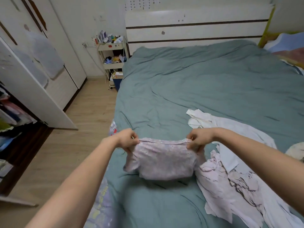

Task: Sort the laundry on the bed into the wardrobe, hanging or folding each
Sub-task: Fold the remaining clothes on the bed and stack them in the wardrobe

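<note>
Bedroom: bed [205, 83] with green cover fills view, wardrobe [21, 102] open off bed's left edge, ready for clothes. Unsorted laundry pile [230, 170] along near right edge. Small pink top [162, 160] near bed's near-left edge, held up by top hem, likely to square it for folding. Left hand [127, 139], right hand [198, 140]: fingers pinching hem corners, stretched taut between.

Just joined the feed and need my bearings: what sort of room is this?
Most likely a home bedroom. A wide bed with a headboard fills the view, an open wardrobe with clothes stands on the left, and both hands hold a small top up beside more laundry.
</note>
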Tool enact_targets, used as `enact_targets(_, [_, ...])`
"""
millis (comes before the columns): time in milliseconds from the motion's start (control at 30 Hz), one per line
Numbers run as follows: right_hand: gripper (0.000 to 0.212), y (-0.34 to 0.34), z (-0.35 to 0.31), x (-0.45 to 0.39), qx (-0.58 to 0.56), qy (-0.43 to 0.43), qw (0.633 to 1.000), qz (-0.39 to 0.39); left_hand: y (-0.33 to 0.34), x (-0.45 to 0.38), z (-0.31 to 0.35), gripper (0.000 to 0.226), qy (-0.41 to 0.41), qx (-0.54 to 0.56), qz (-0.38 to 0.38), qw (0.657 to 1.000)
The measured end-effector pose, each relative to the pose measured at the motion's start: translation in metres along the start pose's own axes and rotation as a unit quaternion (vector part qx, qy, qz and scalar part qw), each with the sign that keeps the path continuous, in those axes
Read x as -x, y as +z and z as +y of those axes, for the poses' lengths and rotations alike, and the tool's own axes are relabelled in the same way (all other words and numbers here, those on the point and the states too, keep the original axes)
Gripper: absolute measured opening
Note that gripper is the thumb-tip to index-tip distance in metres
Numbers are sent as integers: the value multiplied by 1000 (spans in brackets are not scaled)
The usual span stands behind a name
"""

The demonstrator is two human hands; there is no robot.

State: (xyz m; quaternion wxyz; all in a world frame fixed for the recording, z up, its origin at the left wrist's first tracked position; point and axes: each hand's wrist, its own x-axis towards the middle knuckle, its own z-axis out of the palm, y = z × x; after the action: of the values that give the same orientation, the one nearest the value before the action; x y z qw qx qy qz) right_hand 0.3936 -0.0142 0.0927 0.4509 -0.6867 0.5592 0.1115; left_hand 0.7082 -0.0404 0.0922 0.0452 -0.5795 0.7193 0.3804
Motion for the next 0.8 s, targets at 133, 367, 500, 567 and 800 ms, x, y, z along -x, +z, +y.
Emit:
enact_targets(133, [32,-12,9,6,-273,-15,961,32,-10,-3,-11,36,50,47,93,993])
enact_targets(367, [18,0,5,0,-301,-45,938,163,-5,-10,-29,45,82,66,104,989])
enact_targets(500, [20,-1,-7,-7,-335,-82,908,238,-5,-6,-38,44,72,119,35,990])
enact_targets(567, [19,-3,-12,-9,-294,-111,892,324,-8,-5,-38,38,82,139,82,983])
enact_targets(800, [28,15,-6,-11,160,1,983,84,-5,5,-37,38,79,29,-65,994])
